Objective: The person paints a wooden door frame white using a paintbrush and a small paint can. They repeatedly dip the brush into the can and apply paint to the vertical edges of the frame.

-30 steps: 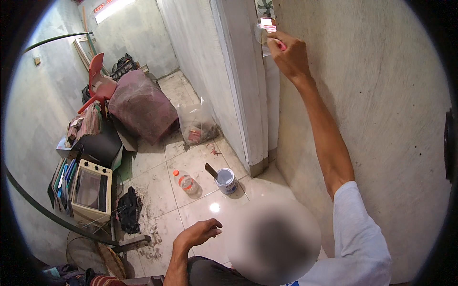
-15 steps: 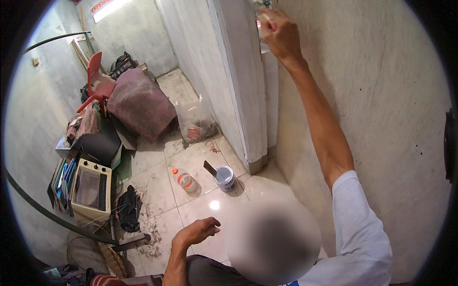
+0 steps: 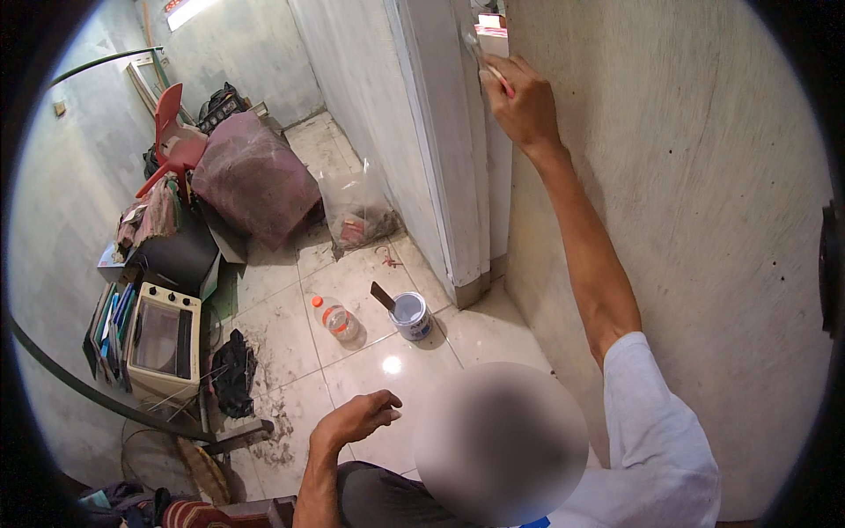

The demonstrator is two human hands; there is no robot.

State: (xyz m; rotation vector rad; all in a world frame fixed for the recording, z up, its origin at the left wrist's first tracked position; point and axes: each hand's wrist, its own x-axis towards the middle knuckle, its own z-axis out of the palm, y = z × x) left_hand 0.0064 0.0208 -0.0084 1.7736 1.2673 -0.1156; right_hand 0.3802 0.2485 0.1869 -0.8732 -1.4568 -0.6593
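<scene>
Paintbrush (image 3: 499, 77): located at the upper centre of the frame, pink handle gripped in the fingers of the right hand (image 3: 525, 104). Its bristle end lies at the edge of the white door post (image 3: 444, 158); from where I stand, contact cannot be confirmed. Left hand (image 3: 359, 418): lower centre, fingers loosely bent, empty, raised over the floor.

Clearances: a narrow, bright gap runs between the post and the pale panel (image 3: 695, 194) on the right, limiting sideways travel there. Left of the post, the room opens out. A stretch of floor separates the left hand from the paint can (image 3: 415, 332), which stands near the post's foot with a flat dark stick (image 3: 382, 296) leaning in it. A clear bottle (image 3: 337, 319) stands just left of the can.

Surface: glossy pale floor tiles (image 3: 361, 374), dirt-marked toward the left. Room: grey-white walls; an oven (image 3: 165, 339), left; a red chair (image 3: 180, 145), upper left; a purple covered bundle (image 3: 255, 180) beside it.
</scene>
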